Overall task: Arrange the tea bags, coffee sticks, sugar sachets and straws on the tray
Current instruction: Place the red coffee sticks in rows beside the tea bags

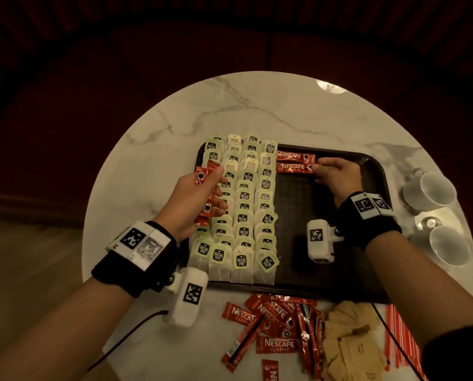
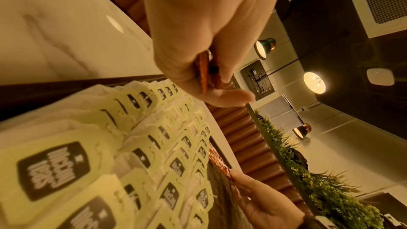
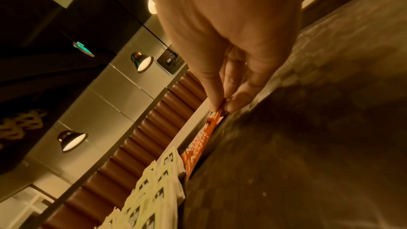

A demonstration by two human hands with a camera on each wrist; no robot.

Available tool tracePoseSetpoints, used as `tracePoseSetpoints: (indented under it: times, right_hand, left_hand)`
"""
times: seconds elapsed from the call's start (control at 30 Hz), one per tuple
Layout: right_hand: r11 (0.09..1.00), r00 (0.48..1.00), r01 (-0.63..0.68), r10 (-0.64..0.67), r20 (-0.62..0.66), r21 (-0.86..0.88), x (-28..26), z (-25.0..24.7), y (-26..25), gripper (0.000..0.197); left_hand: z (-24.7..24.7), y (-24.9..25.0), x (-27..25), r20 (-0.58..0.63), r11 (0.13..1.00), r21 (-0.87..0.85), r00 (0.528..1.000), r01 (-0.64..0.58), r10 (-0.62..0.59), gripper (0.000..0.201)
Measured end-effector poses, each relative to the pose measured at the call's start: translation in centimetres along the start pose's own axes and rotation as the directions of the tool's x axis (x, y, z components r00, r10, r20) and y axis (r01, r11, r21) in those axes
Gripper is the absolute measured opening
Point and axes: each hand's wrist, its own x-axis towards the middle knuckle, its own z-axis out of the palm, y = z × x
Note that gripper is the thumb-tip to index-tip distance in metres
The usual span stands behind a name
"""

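Head view: right hand (image 1: 335,174) pinches a coffee stick (image 1: 294,168) on the tray (image 1: 373,171); left hand (image 1: 195,199) grips spare sticks (image 1: 203,193) over the tea bags (image 1: 243,210).

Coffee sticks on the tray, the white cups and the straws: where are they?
coffee sticks (image 1: 294,162): head view, printed middle of the pair.
white cups (image 1: 433,192): head view, farther cup's inside.
straws (image 1: 396,334): head view, mid-length.

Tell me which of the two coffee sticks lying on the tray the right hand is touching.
The nearer coffee stick: the right hand pinches its right end. The farther stick, against the tray rim, lies untouched.
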Motion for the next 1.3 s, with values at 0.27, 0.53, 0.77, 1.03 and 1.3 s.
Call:
tracePoseSetpoints:
  times: [0.27, 0.53, 0.77, 1.03, 1.3]
  right_hand:
    - [0.979, 0.996, 0.035, -0.05, -0.069, -0.203, 0.4, 0.7, -0.1, 0.023]
    - [0.981, 0.995, 0.011, -0.03, -0.099, -0.192, 0.5, 0.8, -0.4, 0.02]
    - [0.99, 0.996, -0.022, 0.01, -0.092, -0.14, 0.7, 0.5, -0.4, 0.026]
    - [0.991, 0.99, 0.129, -0.127, 0.053, -0.031, -4.3, 0.1, -2.9, 0.018]
    - [0.973, 0.76, 0.229, -0.166, 0.628, -0.02, -12.6, 1.7, -5.2, 0.02]
  left_hand:
    - [-0.1, -0.2, -0.1, -0.008, 1.0, 0.024, 1.0, -0.01, 0.011, 0.026]
    - [0.1, -0.3, -0.1, -0.001, 0.999, 0.041, 1.0, -0.013, 0.013, 0.026]
    - [0.5, -0.3, -0.2, 0.004, 1.0, 0.029, 1.0, -0.003, 0.002, 0.028]
    - [1.9, 0.2, -0.5, 0.119, 0.979, -0.196, 0.992, 0.053, -0.029, 0.023]
    - [3.6, 0.3, -0.9, 0.212, 0.969, -0.247, 0.977, 0.023, 0.031, 0.026]
